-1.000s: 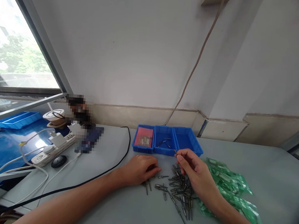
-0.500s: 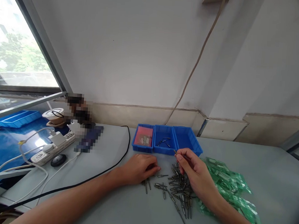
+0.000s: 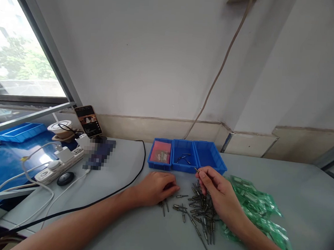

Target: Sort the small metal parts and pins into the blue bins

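Between the thumb and fingertips of my right hand (image 3: 215, 188) is a small metal pin (image 3: 196, 170), near the front of the blue bins. My left hand (image 3: 157, 188) rests curled on the table, over a few metal pins (image 3: 164, 207); what its fingers hold, if anything, is hidden. A pile of metal pins (image 3: 203, 212) lies below my right hand. The middle blue bin (image 3: 183, 168) contains several thin pieces, the left bin (image 3: 159, 165) has a pink sheet and a clear bag, and the right bin (image 3: 211, 155) shows bare inside.
Green plastic bags (image 3: 253, 203) lie on the right. A black cable (image 3: 115, 192) crosses the grey table (image 3: 135, 238) under my left forearm. Toward the left are a mouse (image 3: 65, 178), a power strip (image 3: 50, 171), a propped phone (image 3: 88, 121) and a lidded cup (image 3: 61, 129).
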### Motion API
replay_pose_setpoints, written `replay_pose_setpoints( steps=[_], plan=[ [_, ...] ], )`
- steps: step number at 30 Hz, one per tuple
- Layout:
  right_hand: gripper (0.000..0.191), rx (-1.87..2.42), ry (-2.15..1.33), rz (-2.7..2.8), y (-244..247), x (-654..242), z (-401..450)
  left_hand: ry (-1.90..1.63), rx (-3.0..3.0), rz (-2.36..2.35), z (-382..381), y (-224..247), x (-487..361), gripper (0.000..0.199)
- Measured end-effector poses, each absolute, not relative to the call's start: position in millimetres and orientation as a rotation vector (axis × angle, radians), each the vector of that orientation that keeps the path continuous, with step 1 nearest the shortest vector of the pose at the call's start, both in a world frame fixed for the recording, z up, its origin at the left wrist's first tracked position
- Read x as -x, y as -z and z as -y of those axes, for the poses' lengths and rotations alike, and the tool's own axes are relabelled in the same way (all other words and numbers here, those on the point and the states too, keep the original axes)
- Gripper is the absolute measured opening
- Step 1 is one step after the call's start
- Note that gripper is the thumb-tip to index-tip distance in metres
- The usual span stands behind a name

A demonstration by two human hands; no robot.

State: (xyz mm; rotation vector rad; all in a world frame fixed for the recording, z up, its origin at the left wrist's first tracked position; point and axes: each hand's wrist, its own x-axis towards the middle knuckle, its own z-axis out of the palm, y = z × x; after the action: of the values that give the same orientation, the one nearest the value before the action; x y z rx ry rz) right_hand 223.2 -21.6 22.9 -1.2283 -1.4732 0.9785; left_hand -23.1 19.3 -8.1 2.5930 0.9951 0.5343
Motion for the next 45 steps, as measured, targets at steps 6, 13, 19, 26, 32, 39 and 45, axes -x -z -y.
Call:
replay_pose_setpoints(
  steps=[6, 13, 19, 26, 32, 39, 45],
  plan=[
    [0.054, 1.258, -0.971, 1.514, -18.2, -226.3, 19.9, -0.545, -2.595, -0.988, -20.1, 10.2, 23.8, 0.026],
    [0.053, 1.242, -1.027, 1.497, -14.7, -226.3, 19.0, -0.539, -2.587, -0.99, -19.7, 9.9, 23.8, 0.027],
    [0.051, 1.222, -1.056, 1.482, -12.5, -227.4, 19.3, -0.543, -2.589, -0.984, -19.8, 9.6, 23.8, 0.026],
    [0.051, 1.234, -1.038, 1.463, -15.8, -226.3, 19.6, -0.546, -2.598, -0.975, -19.8, 10.4, 24.3, 0.027],
    [0.044, 1.21, -1.029, 1.467, -15.6, -225.1, 19.8, -0.56, -2.598, -0.984, -20.0, 11.4, 24.4, 0.026],
    [0.032, 1.198, -1.0, 1.498, -12.7, -226.7, 18.3, -0.56, -2.593, -0.988, -19.4, 11.4, 24.5, 0.026],
    [0.029, 1.226, -0.952, 1.542, -15.7, -226.8, 18.3, -0.565, -2.585, -0.988, -19.7, 12.1, 24.0, 0.026]
  ],
)
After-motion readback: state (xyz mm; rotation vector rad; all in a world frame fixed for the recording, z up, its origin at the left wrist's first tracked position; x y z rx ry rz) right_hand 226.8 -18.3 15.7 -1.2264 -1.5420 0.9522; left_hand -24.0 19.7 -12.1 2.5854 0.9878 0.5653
